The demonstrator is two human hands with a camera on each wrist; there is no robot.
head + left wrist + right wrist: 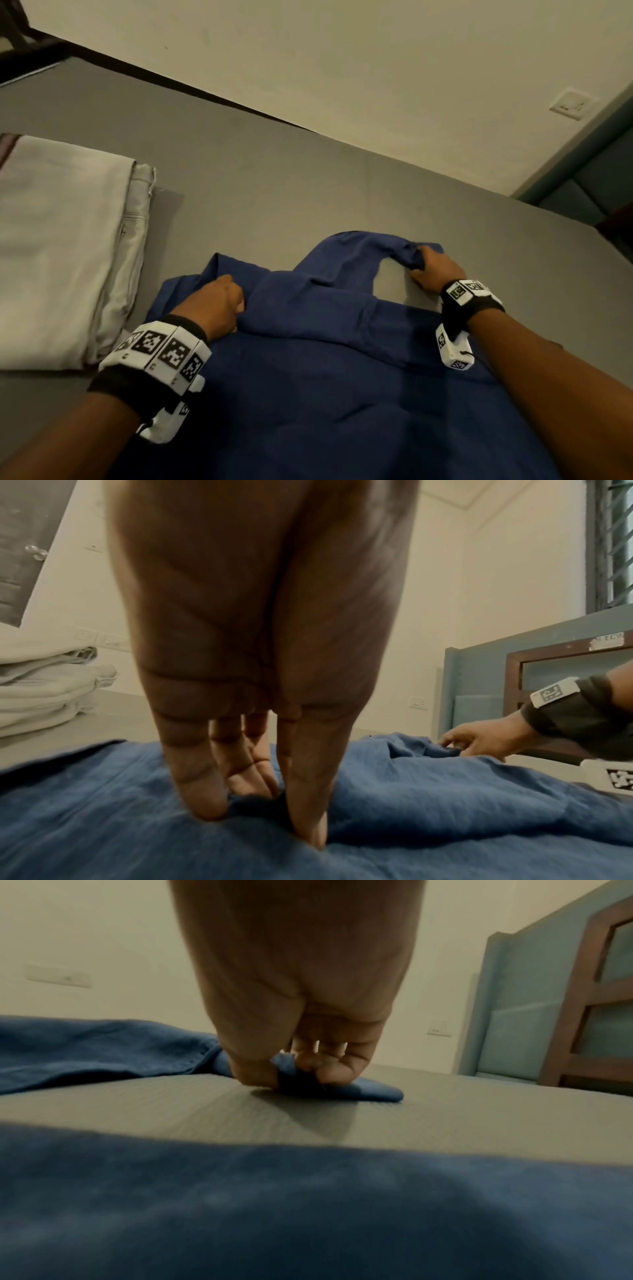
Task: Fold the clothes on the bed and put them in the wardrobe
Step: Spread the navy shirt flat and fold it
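Observation:
A dark blue shirt (pixel 325 359) lies spread on the grey bed (pixel 257 178), its upper part folded over toward me. My left hand (pixel 239 303) pinches a fold of the cloth near the shirt's left shoulder; in the left wrist view the thumb and fingers of that left hand (pixel 260 815) dig into the blue shirt (pixel 445 804). My right hand (pixel 416 265) grips the end of the shirt's sleeve (pixel 394 248), which arches over bare sheet. In the right wrist view the right hand (pixel 294 1080) pinches the sleeve end (pixel 369 1091) down on the bed.
A stack of folded pale grey clothes (pixel 61 240) sits on the bed to the left, a short gap from the shirt. A cream wall with a socket (pixel 570 102) runs behind the bed. A teal headboard (pixel 589 185) stands at the right.

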